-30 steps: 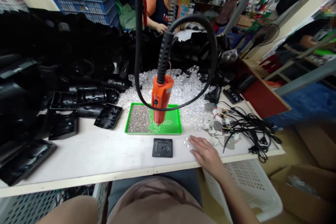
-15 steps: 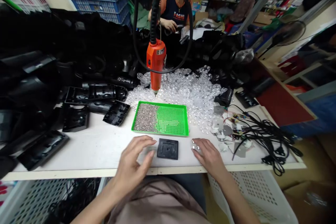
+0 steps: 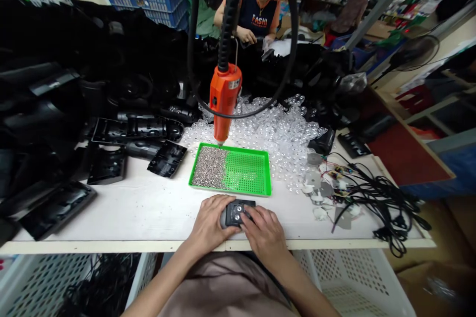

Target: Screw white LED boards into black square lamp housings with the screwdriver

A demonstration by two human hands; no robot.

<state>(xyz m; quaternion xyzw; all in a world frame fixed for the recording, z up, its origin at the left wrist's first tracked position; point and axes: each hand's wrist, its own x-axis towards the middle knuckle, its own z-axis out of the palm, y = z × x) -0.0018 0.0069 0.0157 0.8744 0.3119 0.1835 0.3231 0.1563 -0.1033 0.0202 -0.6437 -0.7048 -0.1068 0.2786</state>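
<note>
A black rectangular block (image 3: pixel 229 220) lies flat on the white table near its front edge. My left hand (image 3: pixel 208 219) grips its left side, fingers at the back corner and thumb at the front. Against the top of the block sits a clear plastic lens piece (image 3: pixel 238 209) with shiny round spots. The fingers of my right hand (image 3: pixel 265 230) hold that piece from the right and partly cover it. Just behind the block is a green tray (image 3: pixel 269 173), with many small metal screws (image 3: pixel 210 168) heaped in its left half. An orange electric screwdriver (image 3: pixel 224 101) hangs tip-down above the tray's back edge.
Clear lens pieces (image 3: pixel 267 129) are piled behind the tray. Black plastic housings (image 3: pixel 169 159) crowd the left and back. Wired parts and black cables (image 3: pixel 375 198) lie on the right. White baskets (image 3: pixel 349 270) stand below the table edge. Another person (image 3: pixel 256 15) sits opposite.
My right hand has moved left, carrying the clear lens piece onto the black block. My left hand has moved right and taken hold of the block's side. The view has shifted slightly.
</note>
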